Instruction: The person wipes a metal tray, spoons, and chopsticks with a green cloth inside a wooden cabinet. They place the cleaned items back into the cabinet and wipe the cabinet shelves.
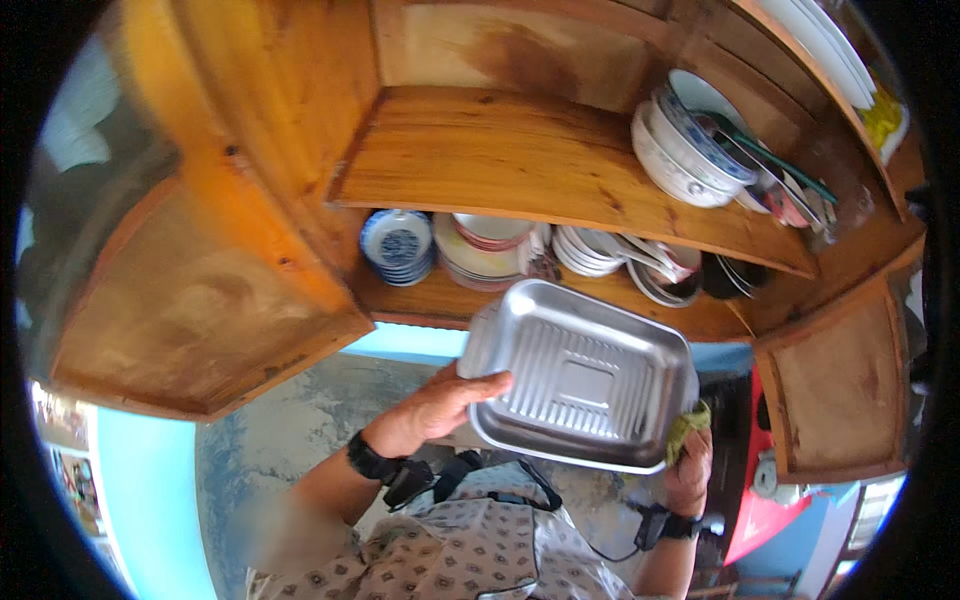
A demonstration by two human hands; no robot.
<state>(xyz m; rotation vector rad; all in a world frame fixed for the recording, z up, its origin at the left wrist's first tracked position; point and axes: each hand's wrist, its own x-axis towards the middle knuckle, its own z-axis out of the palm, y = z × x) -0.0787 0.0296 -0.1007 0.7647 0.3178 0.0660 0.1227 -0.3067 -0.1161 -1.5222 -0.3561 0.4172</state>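
A rectangular stainless steel tray (589,382) with a ribbed base is held up in front of my body, tilted so its inside shows. My left hand (442,401) grips its left side, with the thumb over the rim and the fingers hidden behind. At the lower right corner my right hand (690,465) holds a yellow-green cloth (686,431) against the tray's rim. Just beyond the tray is the lower shelf (420,307) of a wooden cupboard, with dishes on it.
Blue-patterned bowls (397,247), plates (480,259), white dishes (589,251) and metal bowls (664,281) line the lower shelf. Large stacked bowls (690,150) with utensils stand on the upper shelf (495,157). Open cupboard doors flank me at left (202,307) and right (840,382).
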